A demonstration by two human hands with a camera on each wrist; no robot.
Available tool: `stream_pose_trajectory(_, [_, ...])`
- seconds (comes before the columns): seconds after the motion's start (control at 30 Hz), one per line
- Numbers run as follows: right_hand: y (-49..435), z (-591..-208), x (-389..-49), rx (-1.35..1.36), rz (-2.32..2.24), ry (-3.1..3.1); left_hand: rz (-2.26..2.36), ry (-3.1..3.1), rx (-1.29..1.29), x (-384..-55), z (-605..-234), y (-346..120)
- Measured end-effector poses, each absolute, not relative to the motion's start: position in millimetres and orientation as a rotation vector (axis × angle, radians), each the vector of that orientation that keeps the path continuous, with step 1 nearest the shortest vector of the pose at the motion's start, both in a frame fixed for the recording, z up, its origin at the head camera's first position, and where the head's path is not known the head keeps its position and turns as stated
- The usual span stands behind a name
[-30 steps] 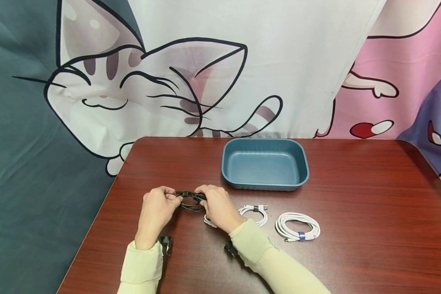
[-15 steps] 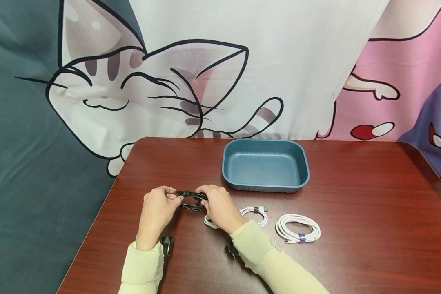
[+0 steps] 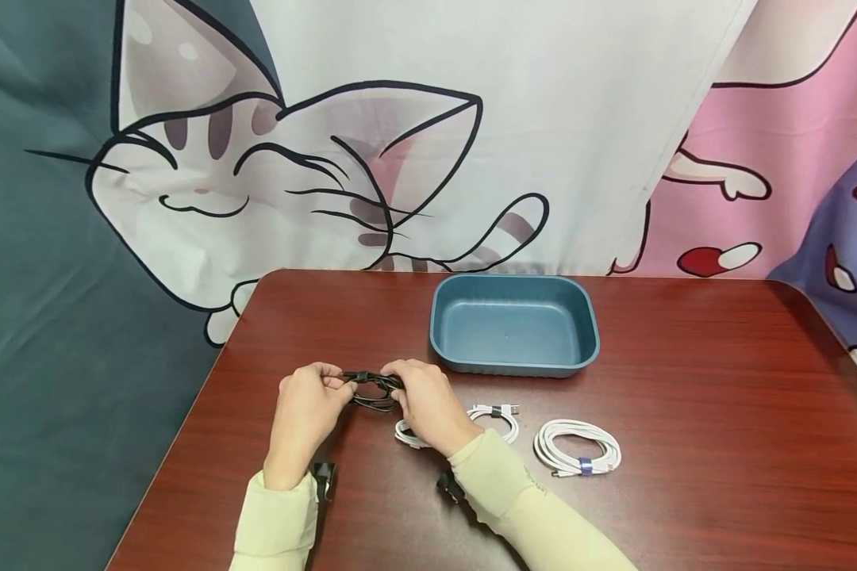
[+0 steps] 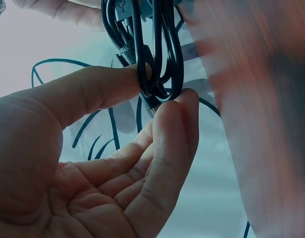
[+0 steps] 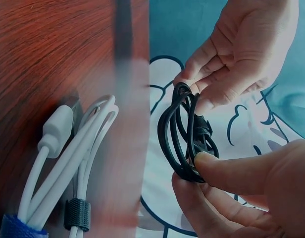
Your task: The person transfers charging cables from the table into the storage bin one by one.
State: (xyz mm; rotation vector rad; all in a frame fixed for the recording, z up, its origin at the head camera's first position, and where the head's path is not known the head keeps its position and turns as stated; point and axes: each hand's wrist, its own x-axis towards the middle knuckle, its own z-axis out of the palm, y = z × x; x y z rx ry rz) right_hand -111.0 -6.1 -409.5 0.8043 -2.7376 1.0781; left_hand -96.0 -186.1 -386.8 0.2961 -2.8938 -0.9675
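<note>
A coiled black cable [image 3: 374, 403], bundled with a black strap, is held up over the table between both hands. My left hand [image 3: 305, 412] pinches its left end between thumb and fingers; the left wrist view shows the cable loops [image 4: 177, 54] at the fingertips. On the other end, my right hand [image 3: 428, 404] pinches the coil [image 5: 167, 134] with thumb and fingers. Partly hidden beneath the right hand and wrist lies white coiled cable [image 3: 516, 429] with a black tie and a USB plug. Farther right rests another coiled white cable [image 3: 544, 446] with a blue tie.
A blue rectangular bin [image 3: 514, 369] with nothing in it stands at the back of the reddish-brown wooden table [image 3: 707, 412]. Behind the table hangs a curtain [image 3: 578, 119] printed with a cartoon cat.
Both hands keep their grip on the black cable almost unmoved. The head view has shifted very slightly.
</note>
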Motion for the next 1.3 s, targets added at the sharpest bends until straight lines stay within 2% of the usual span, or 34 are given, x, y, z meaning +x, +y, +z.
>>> stream_pose_trajectory(1.3, [9.9,-405.1,-115.8,0.749,1.168,-2.676,-0.997,-2.838,0.273,-100.7,-382.0,-172.2])
